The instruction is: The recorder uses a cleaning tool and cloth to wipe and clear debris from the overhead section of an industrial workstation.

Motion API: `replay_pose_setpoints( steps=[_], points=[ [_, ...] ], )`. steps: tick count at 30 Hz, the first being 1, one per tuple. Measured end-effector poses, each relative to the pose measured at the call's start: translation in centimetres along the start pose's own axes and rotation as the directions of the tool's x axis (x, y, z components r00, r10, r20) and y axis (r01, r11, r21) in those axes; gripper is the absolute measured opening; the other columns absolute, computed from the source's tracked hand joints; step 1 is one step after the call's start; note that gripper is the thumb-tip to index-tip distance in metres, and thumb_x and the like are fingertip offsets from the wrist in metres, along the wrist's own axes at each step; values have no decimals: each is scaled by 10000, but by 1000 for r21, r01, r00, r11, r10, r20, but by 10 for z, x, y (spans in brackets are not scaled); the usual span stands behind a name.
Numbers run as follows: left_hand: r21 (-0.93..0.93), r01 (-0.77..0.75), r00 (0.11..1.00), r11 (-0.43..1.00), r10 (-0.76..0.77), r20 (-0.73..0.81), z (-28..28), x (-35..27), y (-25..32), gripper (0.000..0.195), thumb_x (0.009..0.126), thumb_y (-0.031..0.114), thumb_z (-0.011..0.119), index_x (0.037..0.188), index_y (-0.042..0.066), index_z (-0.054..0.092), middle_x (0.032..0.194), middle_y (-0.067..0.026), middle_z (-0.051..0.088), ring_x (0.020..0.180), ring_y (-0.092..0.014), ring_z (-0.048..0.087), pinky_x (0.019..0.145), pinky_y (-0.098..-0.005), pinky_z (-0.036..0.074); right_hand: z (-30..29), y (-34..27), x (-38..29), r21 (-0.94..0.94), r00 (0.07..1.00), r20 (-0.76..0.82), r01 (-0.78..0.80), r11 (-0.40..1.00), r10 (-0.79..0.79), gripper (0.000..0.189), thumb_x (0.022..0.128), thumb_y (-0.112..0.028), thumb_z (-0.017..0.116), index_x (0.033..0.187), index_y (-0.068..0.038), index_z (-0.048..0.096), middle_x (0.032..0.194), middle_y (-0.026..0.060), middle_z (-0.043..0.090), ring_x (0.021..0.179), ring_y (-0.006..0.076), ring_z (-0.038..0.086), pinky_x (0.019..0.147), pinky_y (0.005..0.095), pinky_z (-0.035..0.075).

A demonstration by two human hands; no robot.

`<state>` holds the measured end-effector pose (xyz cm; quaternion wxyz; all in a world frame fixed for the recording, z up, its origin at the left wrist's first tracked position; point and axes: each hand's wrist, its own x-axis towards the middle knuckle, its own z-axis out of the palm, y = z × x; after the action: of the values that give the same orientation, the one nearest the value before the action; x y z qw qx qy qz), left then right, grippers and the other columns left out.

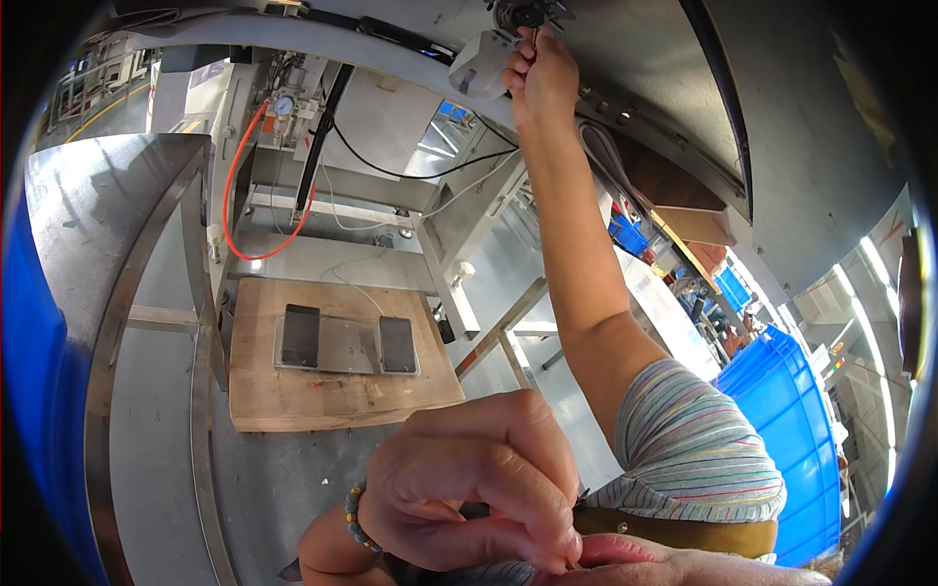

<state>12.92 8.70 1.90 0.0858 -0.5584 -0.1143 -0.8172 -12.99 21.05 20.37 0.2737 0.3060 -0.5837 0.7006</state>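
My left hand [476, 483], with a beaded bracelet [356, 520] at its wrist, is raised close to the camera. Its thumb and index fingertips pinch together beside the mouth; a tiny thin thing seems to show there, too small to name. My right arm reaches up to a machine head, where the fingers of my right hand [542, 69] close on a small dark part at a round dark mechanism [526, 13]. A whitish rounded cover [480, 69] sits beside those fingers. Below, a foot pedal plate with two dark pads [301, 337] rests on a wooden board [256, 395].
A metal table [95, 198] stands at the left, near a blue plastic surface [37, 381]. An orange air hose [229, 198] loops below a pressure gauge [283, 106]. Metal frame legs and cables run behind the board. A large blue bin [784, 432] is at the right.
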Motion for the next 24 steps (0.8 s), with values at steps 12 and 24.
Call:
replay_pose_setpoints(
  steps=[12,24],
  points=[
    [-92,63,993,994,-71,-92,13,2,1,180,786,167,816,773,45,683,790,-46,576,618,-74,515,465,-188,365,26,7,3,202,993,-108,-25,979,47,207,1009,-243,493,978,-41,525,750,-12,409,623,101,384,506,256,299],
    [-160,117,987,980,-133,-93,17,3,6,179,787,131,815,761,38,665,789,-52,567,604,-81,510,468,-196,372,23,21,6,-179,959,-202,164,970,-200,186,992,-224,497,1012,-40,521,815,16,499,658,106,461,573,280,397]
  ],
)
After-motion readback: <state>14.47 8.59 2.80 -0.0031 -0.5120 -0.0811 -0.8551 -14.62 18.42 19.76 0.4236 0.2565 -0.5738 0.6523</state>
